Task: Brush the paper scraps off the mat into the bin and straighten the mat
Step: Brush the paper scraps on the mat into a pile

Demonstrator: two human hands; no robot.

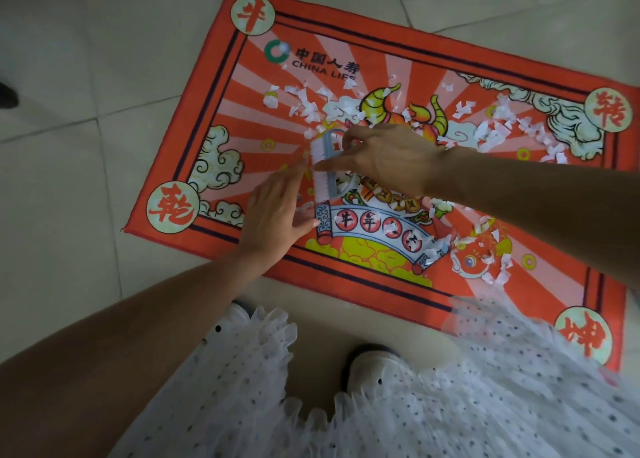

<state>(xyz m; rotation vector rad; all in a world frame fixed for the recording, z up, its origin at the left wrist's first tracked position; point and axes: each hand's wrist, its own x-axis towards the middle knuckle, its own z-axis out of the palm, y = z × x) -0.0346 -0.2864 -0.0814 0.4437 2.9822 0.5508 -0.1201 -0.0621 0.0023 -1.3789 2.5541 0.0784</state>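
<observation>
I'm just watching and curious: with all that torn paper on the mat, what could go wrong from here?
1. No bin is in view, so scraps swept off the mat may land on the tiled floor.
2. The brush is small and the paper is spread wide, right across to the far right side; bits may be missed.
3. The right hand holds the brush by its fingers; it could slip.

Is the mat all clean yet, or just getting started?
Just starting. Nothing looks done: paper scraps cover the mat, which lies crooked. In hand: the right hand holds the brush, the left hand beside it. Left: sweeping; no bin shows.
</observation>
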